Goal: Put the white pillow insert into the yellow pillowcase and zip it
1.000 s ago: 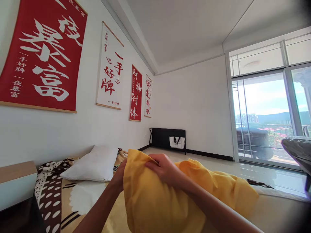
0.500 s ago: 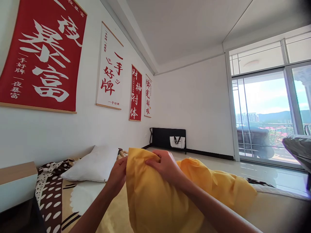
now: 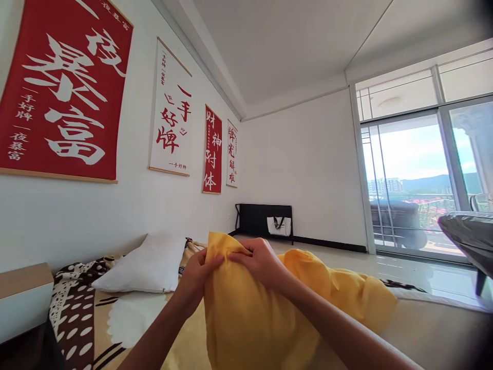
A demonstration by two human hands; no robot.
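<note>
A yellow cloth [image 3: 246, 313] is bunched up in front of me over the bed. My left hand [image 3: 198, 275] pinches its top left corner, fingers closed on the fabric. My right hand [image 3: 258, 259] grips the same top edge just to the right, fingers curled over the cloth. The two hands almost touch. The rest of the yellow cloth trails off to the right across the mattress.
A white pillow [image 3: 144, 264] lies on a brown and cream patterned bedsheet [image 3: 77, 308] by the wall. A wooden-topped bedside unit [image 3: 23, 298] stands at the left. Red and white scrolls [image 3: 65, 87] hang above. A black bench with a white bag [image 3: 279, 225] stands far off; glass doors [image 3: 416, 185] at right.
My left hand has come out from behind the cloth and now pinches its top corner beside my right hand. The view has shifted slightly to the right.
</note>
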